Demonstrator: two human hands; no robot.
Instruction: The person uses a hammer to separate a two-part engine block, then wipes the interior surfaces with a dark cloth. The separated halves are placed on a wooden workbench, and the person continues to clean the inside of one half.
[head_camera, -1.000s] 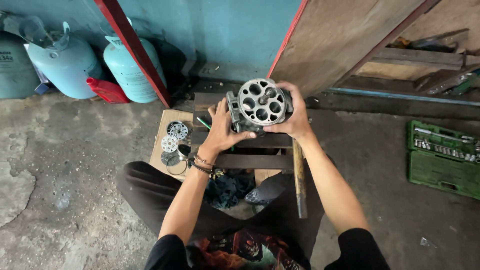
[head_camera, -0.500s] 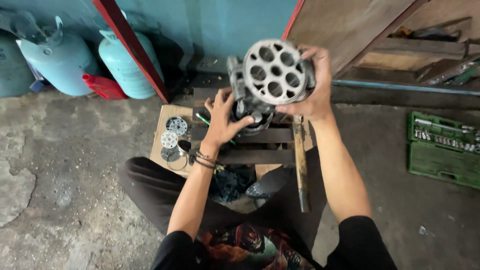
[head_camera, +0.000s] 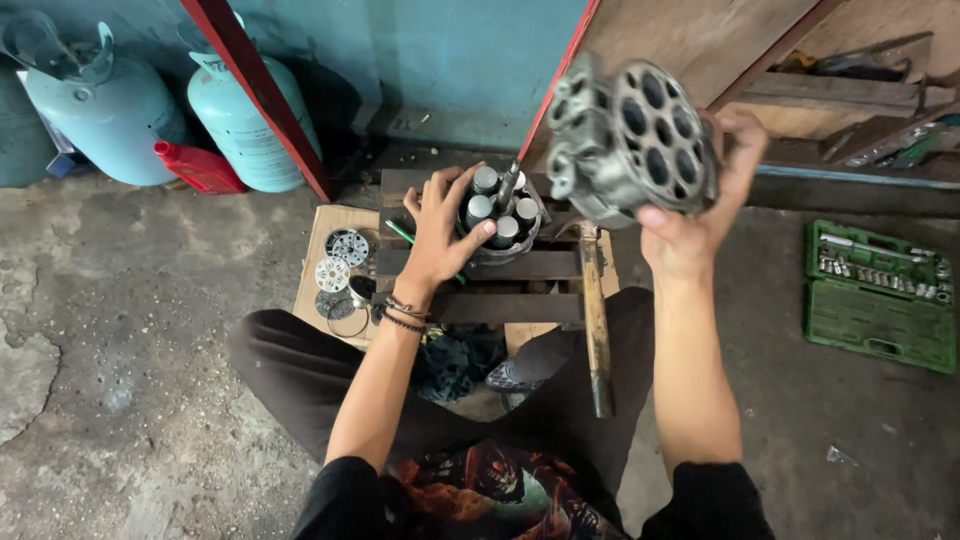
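Observation:
My right hand (head_camera: 695, 215) grips a grey metal cylinder block (head_camera: 630, 135) with several round bores and holds it lifted up to the right. My left hand (head_camera: 440, 225) rests on a cluster of silver-topped pistons (head_camera: 497, 215) around a central shaft, standing on dark wooden slats (head_camera: 500, 270). Its fingers touch the piston tops and side.
Round metal plates and rings (head_camera: 338, 270) lie on cardboard left of the slats. A hammer (head_camera: 594, 320) lies along the right of the slats. A green socket set case (head_camera: 878, 295) is open at the right. Two pale green gas cylinders (head_camera: 240, 120) and a red container (head_camera: 200, 168) stand at the back left.
My right hand has lifted the cylinder block up and off to the right, uncovering the pistons. My left hand has stayed down on the piston cluster.

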